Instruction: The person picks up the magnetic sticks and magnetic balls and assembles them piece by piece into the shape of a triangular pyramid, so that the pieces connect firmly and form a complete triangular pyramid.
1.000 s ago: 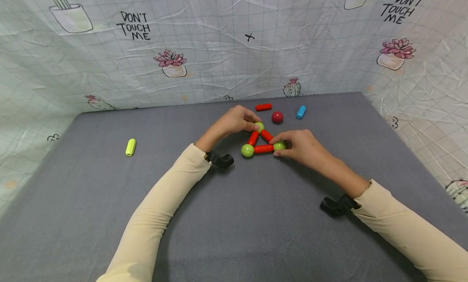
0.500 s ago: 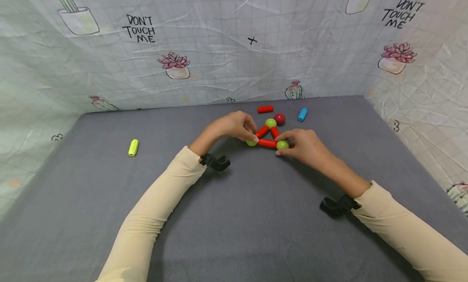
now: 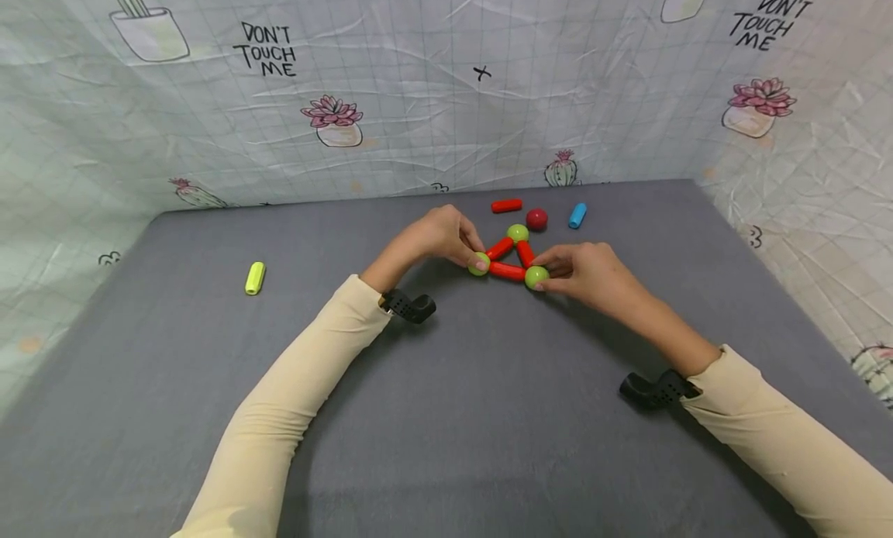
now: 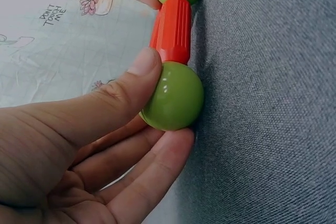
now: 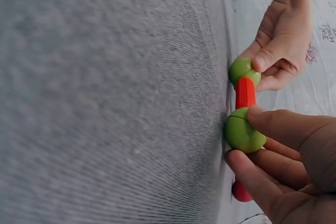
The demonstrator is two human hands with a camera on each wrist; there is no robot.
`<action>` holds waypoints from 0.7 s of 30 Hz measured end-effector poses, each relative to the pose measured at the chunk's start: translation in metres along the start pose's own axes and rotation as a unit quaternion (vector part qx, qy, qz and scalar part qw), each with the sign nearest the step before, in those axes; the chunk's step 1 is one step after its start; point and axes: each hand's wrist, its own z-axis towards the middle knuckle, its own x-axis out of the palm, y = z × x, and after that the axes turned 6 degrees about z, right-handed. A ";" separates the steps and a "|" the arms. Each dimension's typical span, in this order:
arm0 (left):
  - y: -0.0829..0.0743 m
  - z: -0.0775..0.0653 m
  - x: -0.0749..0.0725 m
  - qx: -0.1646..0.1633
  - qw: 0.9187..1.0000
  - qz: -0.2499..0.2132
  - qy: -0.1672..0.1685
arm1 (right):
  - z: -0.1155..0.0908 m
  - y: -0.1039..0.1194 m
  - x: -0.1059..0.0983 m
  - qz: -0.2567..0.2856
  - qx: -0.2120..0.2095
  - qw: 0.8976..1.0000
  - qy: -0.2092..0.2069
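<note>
- Triangle [image 3: 507, 271] near the grey table's [image 3: 446, 414] far edge: probably light and stiff (smooth balls [image 3: 518, 233] may slip).
- Left hand [image 3: 444, 234] pinches its left ball [image 4: 176, 98], right hand [image 3: 589, 273] its right ball [image 5: 244, 134]: sensible grips.

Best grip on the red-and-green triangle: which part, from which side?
Probably its two near corners: left hand pinching the left green ball from the left, right hand the right green ball from the right. Both bulge wider than the red rods, which join only inward.
</note>
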 end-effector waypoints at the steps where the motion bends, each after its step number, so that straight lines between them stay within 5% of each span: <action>1: 0.000 0.000 0.000 -0.002 1.000 -0.003 0.000 | -0.001 0.000 0.000 -0.001 0.001 1.000 -0.001; 21: 0.002 -0.001 0.003 0.041 0.998 0.038 -0.001 | -0.008 -0.002 -0.014 -0.022 -0.006 1.000 0.020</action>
